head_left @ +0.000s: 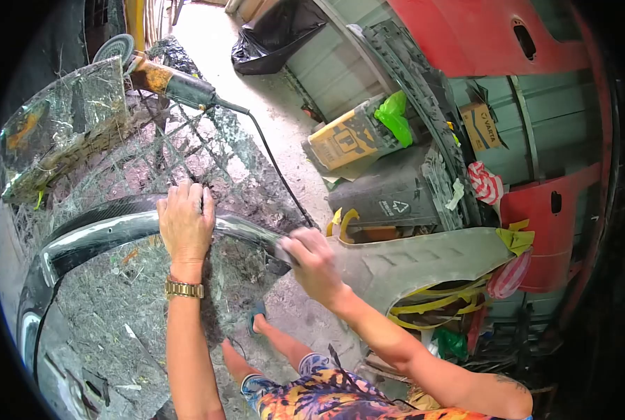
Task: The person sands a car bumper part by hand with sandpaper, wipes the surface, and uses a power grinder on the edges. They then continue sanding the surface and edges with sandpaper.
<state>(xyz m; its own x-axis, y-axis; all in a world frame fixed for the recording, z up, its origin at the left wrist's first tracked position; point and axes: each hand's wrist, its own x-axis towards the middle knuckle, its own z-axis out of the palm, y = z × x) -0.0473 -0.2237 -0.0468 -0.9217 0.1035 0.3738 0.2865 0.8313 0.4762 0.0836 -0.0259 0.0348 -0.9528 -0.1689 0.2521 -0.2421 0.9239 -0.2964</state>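
A long curved black car part (109, 229) with pale scuffed patches lies across a worn, debris-covered work surface (109, 315). My left hand (186, 218) rests over its middle, fingers bent around the upper edge, with a gold watch on the wrist. Near the part's right end is my right hand (312, 259), slightly blurred, its fingers closed on a small dark block (284, 252) that touches the part. Behind them, an angle grinder (169, 82) with a round disc lies at the upper left, its black cable running down toward my right hand.
A grey fender (424, 262) with yellow tape stands at the right. Beyond it are red car panels (536, 241), a cardboard box (347, 142), a dark bin (382, 192) and a black bag (274, 35). A rusty metal block (64, 126) sits at the upper left.
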